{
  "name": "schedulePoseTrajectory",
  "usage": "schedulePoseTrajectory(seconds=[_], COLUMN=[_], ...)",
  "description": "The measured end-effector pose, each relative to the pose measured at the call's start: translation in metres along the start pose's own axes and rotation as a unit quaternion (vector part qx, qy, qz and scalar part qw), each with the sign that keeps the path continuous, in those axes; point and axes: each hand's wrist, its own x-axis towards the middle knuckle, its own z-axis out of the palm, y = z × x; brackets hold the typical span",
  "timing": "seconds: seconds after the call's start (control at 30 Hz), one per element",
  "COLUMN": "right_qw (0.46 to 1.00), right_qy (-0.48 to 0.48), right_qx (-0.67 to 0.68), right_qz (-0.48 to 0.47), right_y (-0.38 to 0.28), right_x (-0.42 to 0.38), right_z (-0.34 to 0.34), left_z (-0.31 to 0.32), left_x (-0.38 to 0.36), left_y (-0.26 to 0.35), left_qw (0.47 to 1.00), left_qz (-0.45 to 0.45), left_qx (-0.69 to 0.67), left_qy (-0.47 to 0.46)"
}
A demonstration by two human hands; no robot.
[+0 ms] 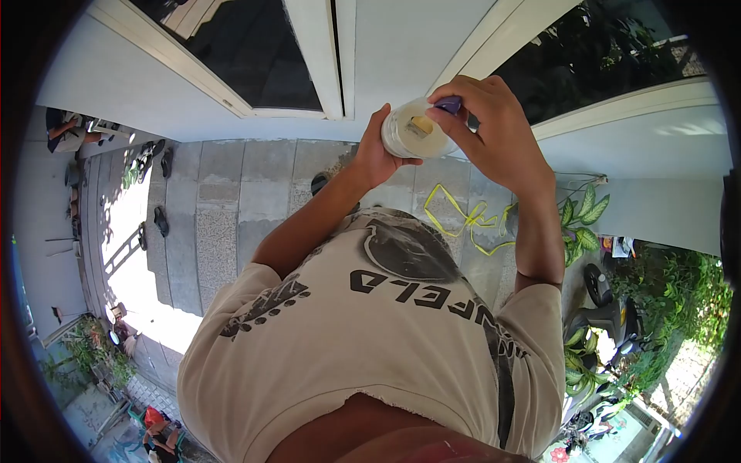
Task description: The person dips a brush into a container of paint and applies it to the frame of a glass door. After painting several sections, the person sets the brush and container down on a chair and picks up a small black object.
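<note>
Wrapped around a clear round plastic tub (392, 143), my left hand (372, 158) holds it up in front of the wall, with the thumb along its side. Pale, creamy material (432, 143) shows inside the tub. My right hand (494, 127) is closed above the rim, thumb and fingers pinching a purple-handled tool (448, 103). A yellowish, flat piece (421, 125) shows within the tub, just below the purple handle; whether it belongs to the tool I cannot tell.
Ahead is a pale wall (390, 54) with framed windows. Yellow strap (471, 220) lies loose on the paving at the right, near leafy plants (590, 208) and a parked motorbike (610, 316). Several shoes (160, 221) lie at the left. A person (65, 130) sits far left.
</note>
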Motion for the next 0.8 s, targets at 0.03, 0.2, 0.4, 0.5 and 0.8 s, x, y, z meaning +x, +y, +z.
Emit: schedulePoseTrajectory(seconds=[0.03,0.2,0.4,0.5,0.8], right_qw=[1.000,0.999,0.999,0.996,0.953], right_qy=[0.001,0.000,0.029,0.076,0.230], right_qx=[-0.001,-0.045,-0.031,0.006,0.093], right_qz=[0.003,-0.012,-0.016,0.040,0.172], right_y=[0.002,0.006,0.006,0.001,0.011], right_x=[-0.002,-0.011,-0.016,-0.018,-0.032], right_z=[0.003,0.011,0.011,-0.001,0.027], left_z=[0.000,0.001,0.009,0.006,-0.019], left_x=[0.000,-0.001,-0.002,-0.001,0.003], left_y=[-0.002,-0.007,-0.006,-0.007,0.003], left_qw=[1.000,1.000,1.000,1.000,1.000], left_qz=[0.001,0.001,0.006,0.001,-0.023], left_qx=[0.001,0.005,0.024,0.016,0.003], left_qy=[0.002,0.006,0.014,0.015,0.007])
